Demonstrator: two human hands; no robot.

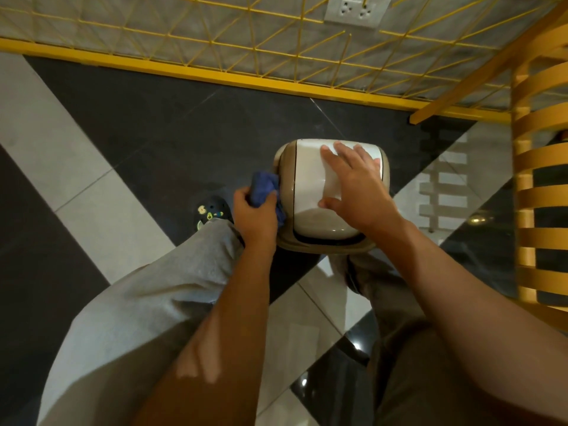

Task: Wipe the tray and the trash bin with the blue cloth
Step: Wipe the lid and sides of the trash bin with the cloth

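A small beige trash bin (307, 176) with a white swing lid stands on the floor between my knees. My right hand (353, 179) lies flat on the lid, fingers spread, pressing on it. My left hand (255, 213) grips a bunched blue cloth (264, 187) and holds it against the bin's left side. No tray is in view.
A wooden slatted chair (534, 192) stands close on the right. A yellow-framed wire grid (246, 78) runs along the wall behind the bin, with a wall socket (355, 10) above. My dark shoe (213, 212) sits left of the bin on black and white tiles.
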